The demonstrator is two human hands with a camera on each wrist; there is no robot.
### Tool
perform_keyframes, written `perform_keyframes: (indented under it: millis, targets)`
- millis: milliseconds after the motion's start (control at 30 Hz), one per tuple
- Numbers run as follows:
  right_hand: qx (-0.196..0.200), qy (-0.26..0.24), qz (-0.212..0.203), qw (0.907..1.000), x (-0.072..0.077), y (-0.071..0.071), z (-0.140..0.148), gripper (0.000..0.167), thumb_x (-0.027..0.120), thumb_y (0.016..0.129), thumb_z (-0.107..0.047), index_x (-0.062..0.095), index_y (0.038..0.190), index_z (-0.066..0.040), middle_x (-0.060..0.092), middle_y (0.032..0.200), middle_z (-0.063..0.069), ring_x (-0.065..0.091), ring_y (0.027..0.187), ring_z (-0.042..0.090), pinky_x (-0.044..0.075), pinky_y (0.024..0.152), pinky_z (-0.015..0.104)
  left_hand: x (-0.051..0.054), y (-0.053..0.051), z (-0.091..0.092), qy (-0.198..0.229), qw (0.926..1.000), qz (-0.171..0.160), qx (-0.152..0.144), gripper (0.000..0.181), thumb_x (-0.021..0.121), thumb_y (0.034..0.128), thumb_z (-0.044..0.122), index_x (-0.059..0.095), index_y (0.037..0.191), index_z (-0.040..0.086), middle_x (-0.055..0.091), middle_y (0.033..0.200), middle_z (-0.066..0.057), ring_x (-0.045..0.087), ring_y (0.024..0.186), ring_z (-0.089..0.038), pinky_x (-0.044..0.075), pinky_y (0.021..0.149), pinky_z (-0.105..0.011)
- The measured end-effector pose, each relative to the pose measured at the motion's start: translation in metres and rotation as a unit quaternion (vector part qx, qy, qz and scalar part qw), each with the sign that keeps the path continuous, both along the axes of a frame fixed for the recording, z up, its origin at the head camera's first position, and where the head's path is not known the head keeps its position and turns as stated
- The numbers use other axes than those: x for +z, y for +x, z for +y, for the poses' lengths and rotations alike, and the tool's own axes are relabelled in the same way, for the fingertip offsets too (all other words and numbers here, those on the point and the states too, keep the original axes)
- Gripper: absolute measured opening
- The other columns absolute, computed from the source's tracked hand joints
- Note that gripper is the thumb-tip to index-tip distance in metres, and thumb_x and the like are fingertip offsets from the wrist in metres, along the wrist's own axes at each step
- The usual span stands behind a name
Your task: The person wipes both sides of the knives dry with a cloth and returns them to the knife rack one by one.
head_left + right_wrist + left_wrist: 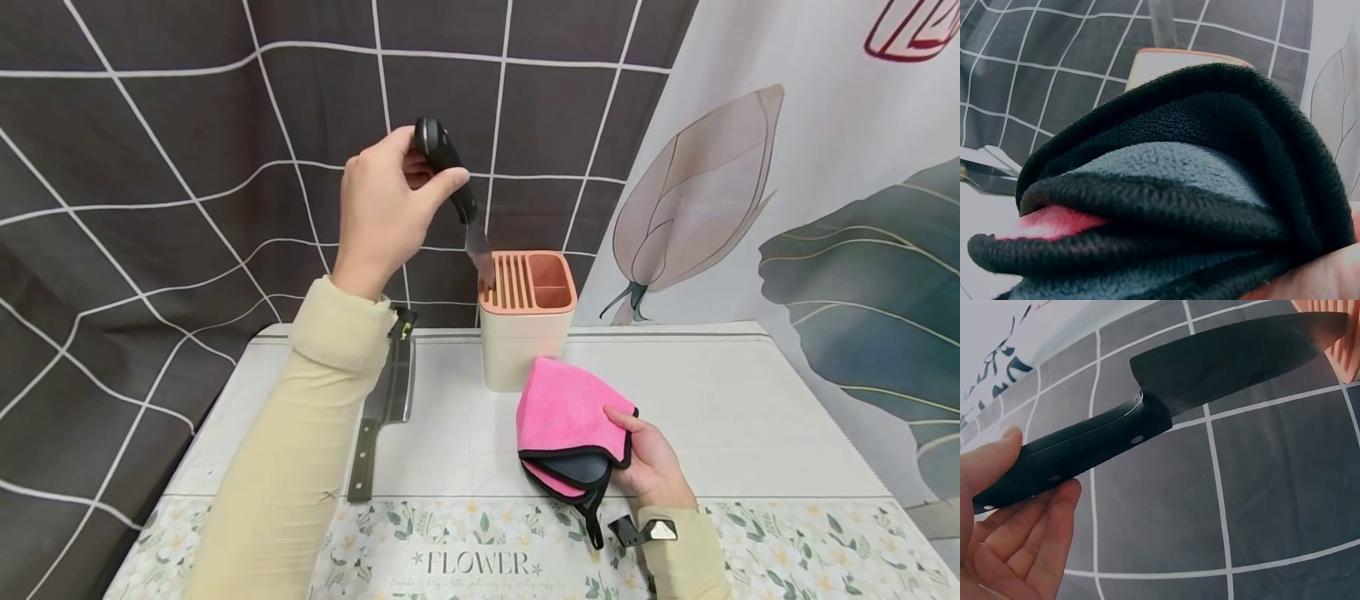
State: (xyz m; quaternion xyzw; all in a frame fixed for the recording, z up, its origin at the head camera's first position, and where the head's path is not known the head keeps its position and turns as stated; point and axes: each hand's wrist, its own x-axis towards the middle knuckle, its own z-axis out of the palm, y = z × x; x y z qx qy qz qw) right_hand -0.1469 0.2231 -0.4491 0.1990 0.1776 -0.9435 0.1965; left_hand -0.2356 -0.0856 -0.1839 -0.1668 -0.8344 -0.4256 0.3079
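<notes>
My left hand (386, 200) pinches the black riveted handle of a kitchen knife (1079, 444) between thumb and fingers. Its blade slants downward, and the tip is at the left slots of a cream knife holder (521, 354) with an orange slotted top. How deep the tip sits, I cannot tell. Lower down, my right hand (654, 467) grips a folded pink cloth (566, 408) with black edging and a grey inner side, just in front of the holder. The right wrist view is mostly filled by the folds of that cloth, hiding most of the fingers.
A cleaver (392, 383) lies on the white table mat (705, 400), left of the holder and partly behind the left sleeve. Behind the table hangs a dark curtain (315, 100) with a white grid, beside a pale leaf-printed one (697, 183). The holder has open compartments (550, 279) on the right.
</notes>
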Motion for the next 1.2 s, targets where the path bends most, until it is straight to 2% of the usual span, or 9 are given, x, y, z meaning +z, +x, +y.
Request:
perform_keyframes:
  millis: [233, 533, 700, 1000, 1200]
  targets:
    - [-0.003, -0.008, 0.000, 1.0000, 0.000, 0.000, 0.000, 0.027, 0.042, 0.107, -0.008, 0.030, 0.130, -0.012, 0.065, 0.115, 0.017, 0.067, 0.108, 0.029, 0.045, 0.106, 0.042, -0.005, -0.012, 0.010, -0.040, 0.9991, -0.011, 0.009, 0.031, 0.081, 0.0871, 0.026, 0.071, 0.110, 0.007, 0.076, 0.103, -0.004, 0.071, 0.092, -0.011, 0.050, 0.087, -0.022]
    - [-0.002, -0.015, -0.007, 0.9999, -0.001, 0.000, 0.000, 0.031, 0.041, 0.107, -0.010, 0.025, 0.134, -0.013, 0.063, 0.118, 0.018, 0.066, 0.110, 0.030, 0.041, 0.109, 0.041, -0.026, -0.028, 0.019, -0.050, 0.9983, -0.027, 0.007, 0.032, 0.081, 0.0871, 0.027, 0.071, 0.109, 0.007, 0.077, 0.100, -0.005, 0.071, 0.091, -0.013, 0.049, 0.088, -0.031]
    - [0.003, -0.021, 0.002, 0.9998, 0.000, 0.000, 0.001, 0.029, 0.040, 0.108, -0.009, 0.026, 0.133, -0.012, 0.063, 0.118, 0.018, 0.066, 0.110, 0.030, 0.042, 0.109, 0.041, -0.036, -0.035, 0.025, -0.054, 0.9973, -0.048, 0.011, 0.033, 0.081, 0.0878, 0.026, 0.071, 0.113, 0.007, 0.077, 0.102, -0.005, 0.071, 0.094, -0.015, 0.048, 0.091, -0.034]
    - [0.003, -0.009, 0.013, 0.9999, -0.001, 0.000, 0.000, 0.028, 0.038, 0.108, -0.009, 0.026, 0.133, -0.012, 0.063, 0.118, 0.018, 0.067, 0.109, 0.030, 0.045, 0.106, 0.042, -0.052, -0.043, 0.036, -0.058, 0.9948, -0.083, 0.002, 0.033, 0.079, 0.0895, 0.026, 0.070, 0.115, 0.007, 0.076, 0.104, -0.005, 0.071, 0.095, -0.015, 0.050, 0.090, -0.033]
    - [0.007, -0.003, 0.015, 0.9999, 0.000, 0.000, -0.001, 0.027, 0.036, 0.108, -0.010, 0.025, 0.133, -0.012, 0.063, 0.117, 0.018, 0.067, 0.108, 0.030, 0.047, 0.105, 0.042, -0.059, -0.046, 0.038, -0.065, 0.9926, -0.102, 0.008, 0.034, 0.078, 0.0904, 0.029, 0.069, 0.116, 0.007, 0.076, 0.105, -0.004, 0.070, 0.096, -0.016, 0.050, 0.090, -0.034]
